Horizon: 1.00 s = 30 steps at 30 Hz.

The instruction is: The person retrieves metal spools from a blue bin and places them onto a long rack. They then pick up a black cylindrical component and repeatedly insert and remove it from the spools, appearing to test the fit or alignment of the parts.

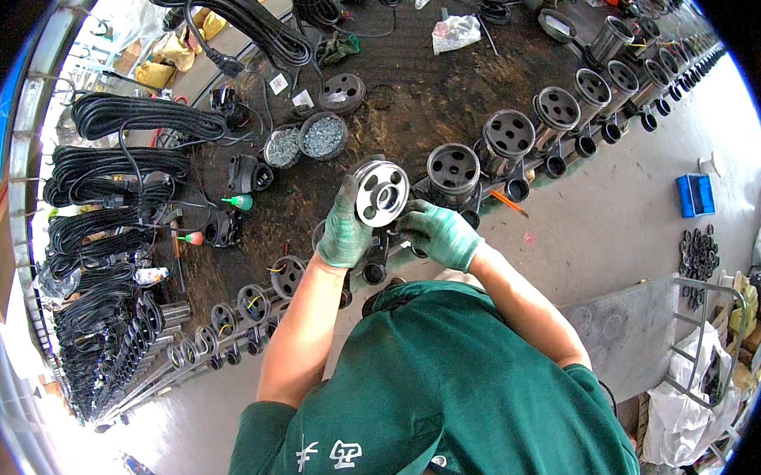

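My green-gloved left hand (345, 233) grips silvery, holed metal disc (379, 191) by rim; likely heavy, rigid. Right hand (442, 234), four o'clock, curled; contents unclear.

The perforated disc (383, 192) had a smooth, bright metal face, glossy against the matt, fabric-looking green gloves (446, 235) and the soft cloth shirt (475, 362). Perforated cylinders (508, 134) looked a duller, grey metal, and the dark benchtop (441, 86) was rough and scuffed. Black power cables (151, 116) showed a sleek plastic or rubber sheath; the blue basket (684, 197) was smooth plastic.
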Available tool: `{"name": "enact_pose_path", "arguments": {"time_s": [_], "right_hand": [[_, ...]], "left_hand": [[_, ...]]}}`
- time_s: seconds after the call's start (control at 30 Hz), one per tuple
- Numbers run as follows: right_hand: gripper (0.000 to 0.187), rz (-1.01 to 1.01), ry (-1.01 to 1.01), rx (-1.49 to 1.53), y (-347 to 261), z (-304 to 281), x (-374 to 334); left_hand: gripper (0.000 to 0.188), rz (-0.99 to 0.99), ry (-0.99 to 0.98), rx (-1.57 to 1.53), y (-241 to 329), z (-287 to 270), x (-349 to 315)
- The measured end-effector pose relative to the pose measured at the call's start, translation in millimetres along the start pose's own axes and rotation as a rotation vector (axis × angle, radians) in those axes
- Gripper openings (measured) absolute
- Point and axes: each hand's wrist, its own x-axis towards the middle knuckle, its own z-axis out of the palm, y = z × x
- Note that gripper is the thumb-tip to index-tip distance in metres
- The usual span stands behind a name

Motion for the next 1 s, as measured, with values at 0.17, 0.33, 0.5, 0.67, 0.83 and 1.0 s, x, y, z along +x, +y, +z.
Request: {"name": "enact_pose_path", "arguments": {"time_s": [0.17,0.33,0.5,0.67,0.83,1.0], "right_hand": [[0.028,0.135,0.169,0.304,8.8,14.4,-4.6],[0.024,0.26,0.194,0.644,28.0,27.2,-2.3],[0.024,0.195,0.266,0.647,29.3,33.9,-0.3],[0.026,0.22,0.251,0.592,18.1,25.7,-0.1],[0.026,0.241,0.224,0.465,7.0,17.6,4.0],[0.024,0.205,0.22,0.266,2.2,13.0,10.0]], "left_hand": [[0.068,0.13,0.003,0.365,-4.8,-25.7,2.3],[0.069,0.157,-0.042,0.629,-14.8,-40.8,1.3],[0.072,0.184,-0.054,0.823,-18.7,-39.6,1.3],[0.087,0.251,-0.075,0.972,-19.7,-38.3,1.3],[0.098,0.278,-0.044,0.943,-21.7,-35.2,-1.1],[0.108,0.32,-0.038,1.105,-19.6,-37.9,-2.2]]}}
